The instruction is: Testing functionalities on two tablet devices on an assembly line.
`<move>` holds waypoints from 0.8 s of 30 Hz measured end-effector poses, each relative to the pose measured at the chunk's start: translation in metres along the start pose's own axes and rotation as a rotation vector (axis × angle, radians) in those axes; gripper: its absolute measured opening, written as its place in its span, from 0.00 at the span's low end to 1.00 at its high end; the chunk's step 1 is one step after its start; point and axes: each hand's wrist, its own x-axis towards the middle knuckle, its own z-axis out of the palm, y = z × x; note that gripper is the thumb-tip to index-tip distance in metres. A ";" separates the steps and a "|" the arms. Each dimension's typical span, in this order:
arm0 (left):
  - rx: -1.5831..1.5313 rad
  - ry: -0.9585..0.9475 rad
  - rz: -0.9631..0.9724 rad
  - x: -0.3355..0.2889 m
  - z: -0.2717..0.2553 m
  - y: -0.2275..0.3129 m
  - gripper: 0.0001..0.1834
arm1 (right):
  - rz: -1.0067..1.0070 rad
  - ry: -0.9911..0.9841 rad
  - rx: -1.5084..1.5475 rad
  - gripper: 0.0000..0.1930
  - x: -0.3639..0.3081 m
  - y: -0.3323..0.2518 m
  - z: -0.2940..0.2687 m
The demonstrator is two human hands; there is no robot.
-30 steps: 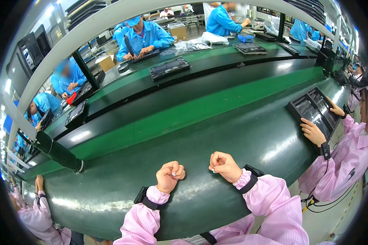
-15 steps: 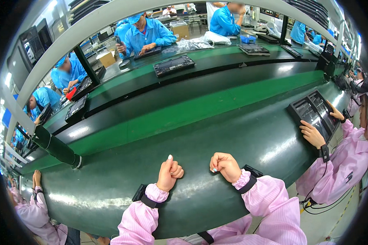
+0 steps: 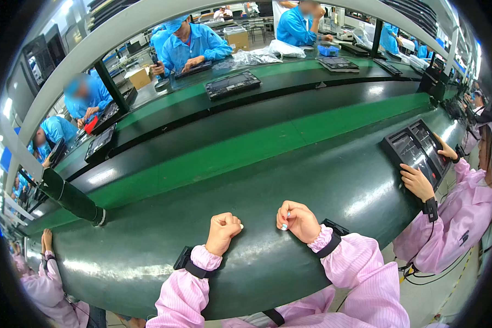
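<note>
My left hand (image 3: 223,233) is closed in a fist just above the dark green worktop (image 3: 164,240), the light thumbnail showing at its right side. No object shows in it. To its right, my right hand (image 3: 299,222) is curled loosely with the fingers bent in and painted nails visible; it holds nothing that I can see. A gap separates the two hands. Both wrists wear black straps over pink striped sleeves.
At right a co-worker in pink rests both hands on a black framed panel (image 3: 417,153). Another co-worker's hands lie at far left. A dark post (image 3: 74,197) stands at left. Beyond a green strip, a black-edged line carries device panels (image 3: 233,85), with people in blue behind.
My left thumb, which pointed up, has folded down against the fist. My right hand has turned slightly, showing more of its nails. Across the line, a person in blue has lowered a handheld tool.
</note>
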 end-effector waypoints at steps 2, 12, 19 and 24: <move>0.006 -0.026 0.003 0.002 0.002 0.000 0.18 | -0.003 -0.015 0.014 0.03 0.000 -0.001 -0.001; -0.076 -0.130 -0.010 0.004 0.001 0.000 0.04 | -0.016 -0.055 0.072 0.03 0.000 -0.002 -0.002; -0.080 -0.135 0.006 0.005 0.002 0.001 0.01 | 0.018 -0.100 0.138 0.05 0.001 -0.004 0.000; -0.121 -0.122 -0.023 0.006 0.005 0.003 0.02 | 0.026 -0.069 0.064 0.03 0.001 -0.005 0.000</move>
